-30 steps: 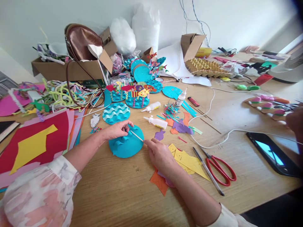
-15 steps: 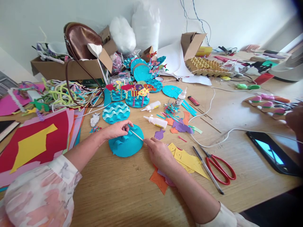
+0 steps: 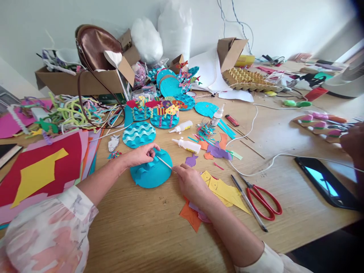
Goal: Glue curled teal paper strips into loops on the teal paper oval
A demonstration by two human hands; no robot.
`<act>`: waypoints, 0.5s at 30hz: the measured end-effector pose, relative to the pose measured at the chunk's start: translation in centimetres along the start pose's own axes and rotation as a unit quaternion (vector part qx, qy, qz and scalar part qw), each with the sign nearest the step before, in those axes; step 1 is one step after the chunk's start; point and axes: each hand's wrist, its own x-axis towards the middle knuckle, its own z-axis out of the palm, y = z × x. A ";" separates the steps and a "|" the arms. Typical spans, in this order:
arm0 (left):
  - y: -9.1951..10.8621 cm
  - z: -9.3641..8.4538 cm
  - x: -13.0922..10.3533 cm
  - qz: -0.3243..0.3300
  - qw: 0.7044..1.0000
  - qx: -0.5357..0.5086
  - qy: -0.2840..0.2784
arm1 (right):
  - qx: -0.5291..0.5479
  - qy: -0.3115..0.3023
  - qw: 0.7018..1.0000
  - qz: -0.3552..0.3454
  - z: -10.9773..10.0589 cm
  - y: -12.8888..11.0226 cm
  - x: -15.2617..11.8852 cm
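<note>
1. Blue disc [image 3: 156, 180], one: flat on the wooden counter [image 3: 136, 235], between its near edge and the clutter along the far edge. Carries a blue wavy strip [image 3: 140, 173], raised in humps.
2. Left hand [image 3: 143, 154]: fingers bent, thumb close to forefinger, at the disc's far side by the strip. Cannot tell whether it pinches the strip or only touches it.
3. Right hand [image 3: 191, 184]: closed, thumb and forefinger gripping the end of a thin white stick [image 3: 164, 163], whose other end lies over the disc beside the humps.
4. Wave-striped disc [image 3: 139, 134], blue with paler bands: just beyond the blue disc, toward the far edge.
5. White glue bottles, two: the nearer [image 3: 187, 146] and the farther [image 3: 182, 127], both on their sides.
6. Purple paper fish [image 3: 191, 160]: beyond the right hand.
7. Yellow paper pieces [image 3: 229, 192], some with drawn lines: beside the right forearm.
8. Clear-barrelled pen [image 3: 250, 204] and red-handled scissors [image 3: 264, 203]: side by side, toward the near edge.
9. Smartphone [image 3: 324, 182], screen lit: at the near edge, right-hand end.
10. Coloured paper sheets [image 3: 66, 168], stacked: left-hand end.
11. Fish-topped blue disc [image 3: 165, 122]: toward the far edge.
12. Brown handbag [image 3: 99, 47]: in a cardboard box [image 3: 64, 81], far left corner.
</note>
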 end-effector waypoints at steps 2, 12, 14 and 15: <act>0.1 0.0 0.0 0.001 1.000 0.006 0.003 | -0.003 -0.001 1.000 -0.006 0.0 0.0 0.0; 0.6 0.1 0.1 -0.006 0.999 0.034 0.014 | -0.089 -0.035 0.995 0.002 -0.3 -0.3 0.2; 0.6 0.1 0.1 -0.005 0.999 0.038 0.014 | -0.107 -0.033 0.994 0.002 -0.3 -0.3 0.1; 0.6 0.1 0.1 -0.004 0.999 0.040 0.013 | -0.111 -0.030 0.993 0.001 -0.3 -0.3 0.1</act>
